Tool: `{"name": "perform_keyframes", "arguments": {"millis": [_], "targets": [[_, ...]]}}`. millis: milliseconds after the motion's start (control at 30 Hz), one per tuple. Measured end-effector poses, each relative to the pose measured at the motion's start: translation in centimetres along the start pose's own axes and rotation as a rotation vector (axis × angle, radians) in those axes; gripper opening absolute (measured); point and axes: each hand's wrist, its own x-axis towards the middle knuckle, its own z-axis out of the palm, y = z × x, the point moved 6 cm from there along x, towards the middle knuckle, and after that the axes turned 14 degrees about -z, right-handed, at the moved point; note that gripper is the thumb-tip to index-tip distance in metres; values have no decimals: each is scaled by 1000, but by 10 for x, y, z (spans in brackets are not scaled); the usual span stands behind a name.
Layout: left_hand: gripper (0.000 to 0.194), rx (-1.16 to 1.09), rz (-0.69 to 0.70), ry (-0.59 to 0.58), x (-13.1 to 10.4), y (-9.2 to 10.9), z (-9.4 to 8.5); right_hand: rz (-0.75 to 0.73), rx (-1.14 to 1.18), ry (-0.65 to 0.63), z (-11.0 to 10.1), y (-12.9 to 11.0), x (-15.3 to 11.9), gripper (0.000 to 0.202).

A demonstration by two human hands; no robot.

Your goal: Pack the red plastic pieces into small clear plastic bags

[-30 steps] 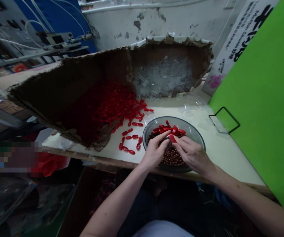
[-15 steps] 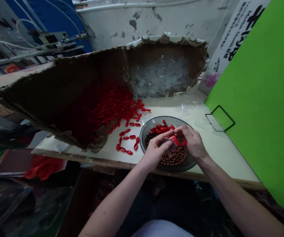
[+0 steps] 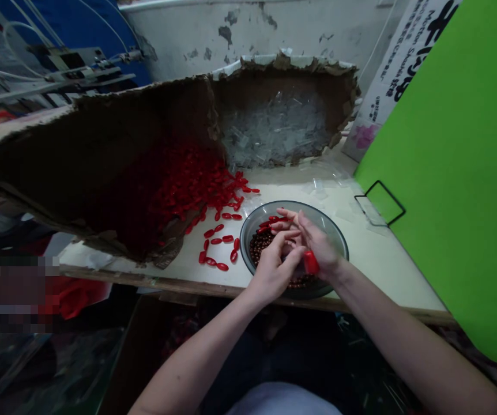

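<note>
My left hand (image 3: pixel 272 268) is closed in a pinch over the bowl, on a small clear tube with a red cap (image 3: pixel 311 262); most of the tube is hidden behind my fingers. My right hand (image 3: pixel 317 242) is beside it, slightly blurred, with fingers stretched out toward the left and the palm close to the tube. Below both hands stands a grey bowl (image 3: pixel 339 235) on the white table. Brown beads (image 3: pixel 258 249) fill its left part, and red oblong beads (image 3: pixel 266 223) lie toward its back, partly covered by my hands.
Left of the bowl, linked red pieces (image 3: pixel 217 241) lie on the table. Behind them, one torn cardboard box (image 3: pixel 53 150) spills a red heap (image 3: pixel 188 178); its other compartment holds clear plastic pieces (image 3: pixel 274 132). A green board (image 3: pixel 447 190) with a black wire handle (image 3: pixel 398 213) stands at right.
My right hand's fingers have opened and stretched out to the left beyond the tube. The tube's red cap now points lower, toward my right palm. The view has shifted slightly.
</note>
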Motion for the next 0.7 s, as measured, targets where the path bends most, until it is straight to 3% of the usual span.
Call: {"name": "perform_keyframes", "arguments": {"millis": [133, 300, 467, 600, 700], "targets": [[25, 197, 94, 236, -4, 1, -7, -16, -60, 0, 9, 7, -5, 55], [30, 306, 62, 304, -5, -7, -8, -67, -55, 108, 4, 15, -5, 51], [31, 204, 20, 274, 5, -16, -11, -13, 60, 222, -2, 27, -2, 46], [40, -66, -118, 177, 17, -24, -12, 37, 155, 194, -3, 29, 8, 44], [43, -235, -289, 164, 10, -33, -29, -87, 28, 212, -37, 15, 18, 39]]}}
